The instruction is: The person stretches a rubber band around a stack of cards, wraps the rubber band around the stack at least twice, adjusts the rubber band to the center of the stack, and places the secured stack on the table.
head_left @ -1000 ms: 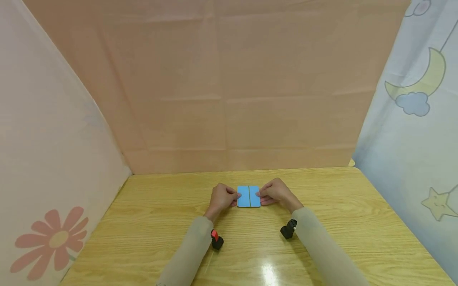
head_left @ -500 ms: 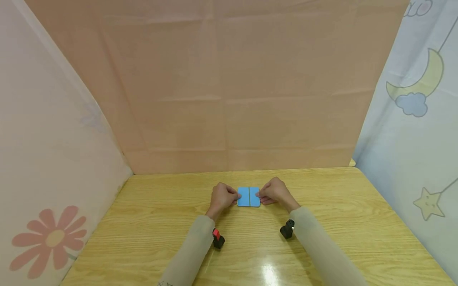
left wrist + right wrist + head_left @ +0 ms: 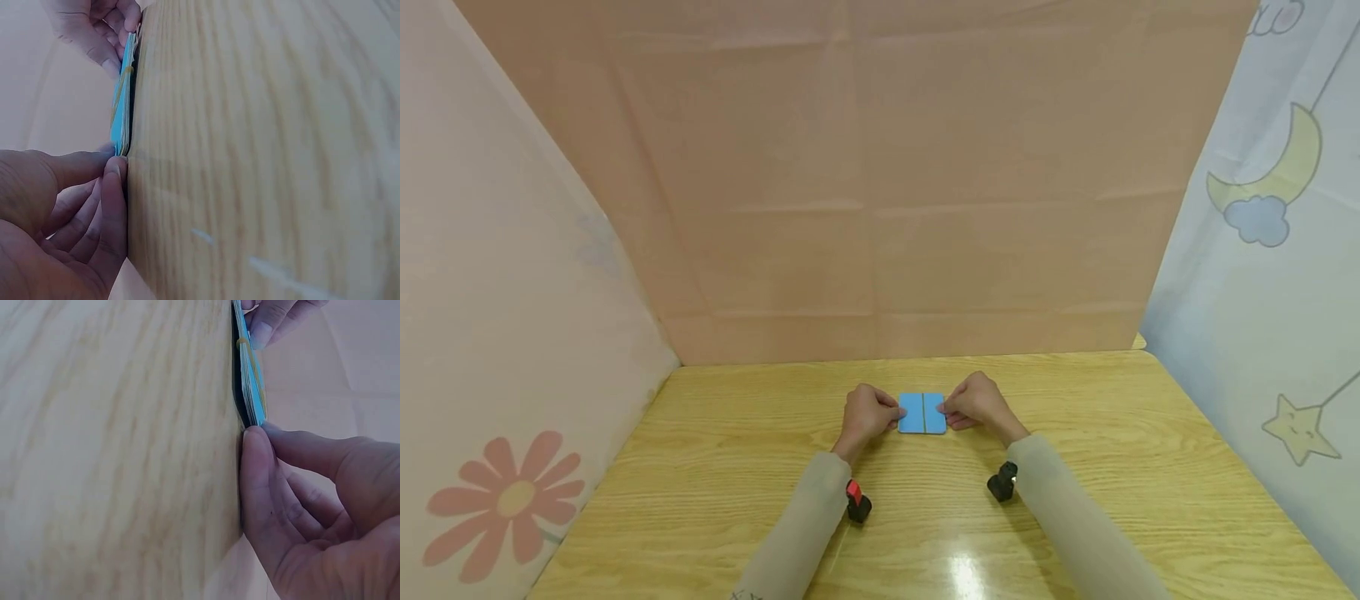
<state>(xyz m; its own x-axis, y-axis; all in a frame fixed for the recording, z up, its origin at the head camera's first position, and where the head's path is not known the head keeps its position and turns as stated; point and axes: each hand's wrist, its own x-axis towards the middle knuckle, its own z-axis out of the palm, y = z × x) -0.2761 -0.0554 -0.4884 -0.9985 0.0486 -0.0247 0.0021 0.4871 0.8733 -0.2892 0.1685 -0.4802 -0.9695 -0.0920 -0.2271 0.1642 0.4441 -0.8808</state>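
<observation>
A stack of blue cards (image 3: 912,414) with rounded corners lies low at the table's middle, a yellowish rubber band (image 3: 255,365) around its centre. My left hand (image 3: 867,414) pinches the left edge, thumb on the blue face and fingers beneath. On the opposite edge my right hand (image 3: 983,406) pinches the stack the same way. From the side, in the left wrist view, the stack (image 3: 122,103) shows several thin layers, with a narrow dark gap between it and the wood. The undersides of the cards are hidden.
The wood-grain table (image 3: 737,467) spreads around both forearms. A plain tan cloth (image 3: 865,208) hangs along its back edge. Printed cloths stand at the left (image 3: 512,333) and right (image 3: 1262,292). Small black cameras (image 3: 1002,482) sit at both wrists.
Both hands keep their pinch on the banded card stack. The stack looks slightly flatter to the head camera than a second ago; otherwise only small shifts of the view show.
</observation>
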